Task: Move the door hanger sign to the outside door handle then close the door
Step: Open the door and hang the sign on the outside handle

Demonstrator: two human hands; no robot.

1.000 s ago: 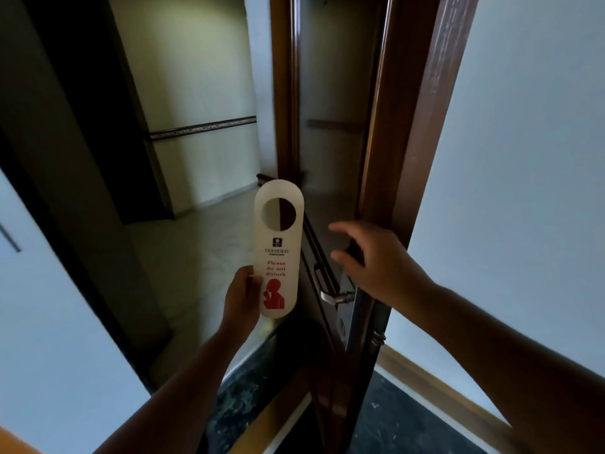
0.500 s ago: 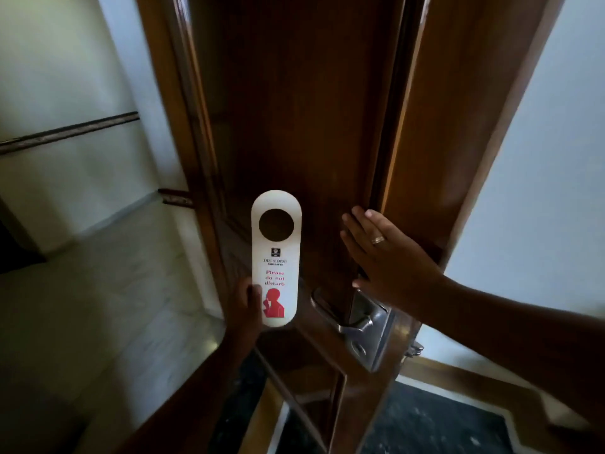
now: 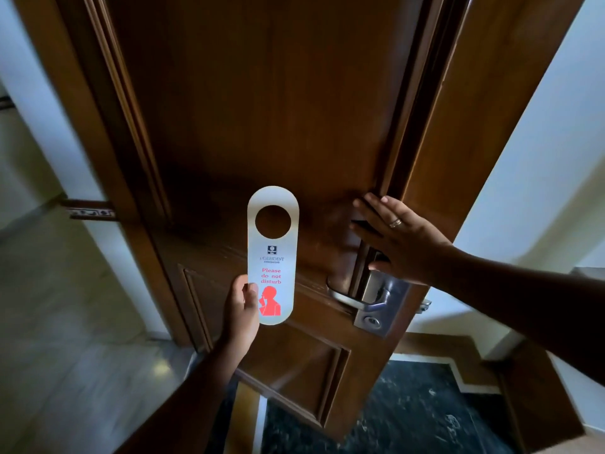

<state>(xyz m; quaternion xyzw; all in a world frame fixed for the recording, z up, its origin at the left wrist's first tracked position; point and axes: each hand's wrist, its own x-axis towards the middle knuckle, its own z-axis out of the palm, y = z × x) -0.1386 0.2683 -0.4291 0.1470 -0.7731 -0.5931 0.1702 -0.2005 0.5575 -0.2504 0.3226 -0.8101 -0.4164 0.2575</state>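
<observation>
Left hand (image 3: 241, 314) pinches the door hanger sign (image 3: 272, 255) upright by its lower left edge, clear of the door (image 3: 262, 109). The door handle (image 3: 347, 298) lies at the sign's 3 o'clock, apart. Right hand (image 3: 401, 242), fingers spread, grips nothing, pressed flat at the door's free edge; it hides the lock plate's top.

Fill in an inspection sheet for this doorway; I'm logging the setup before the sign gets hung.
Surface: wooden door, ajar, its outer face toward the camera.
Job's things: door hanger sign, upright, not yet on the door handle.
Clutter: nothing seen.
Hands: left hand pinches the sign's lower edge; right hand lies flat, fingers spread, on the door's edge above the handle.
Cables: nothing seen.
Surroundings: pale walls, light corridor floor, dark marble floor.
</observation>
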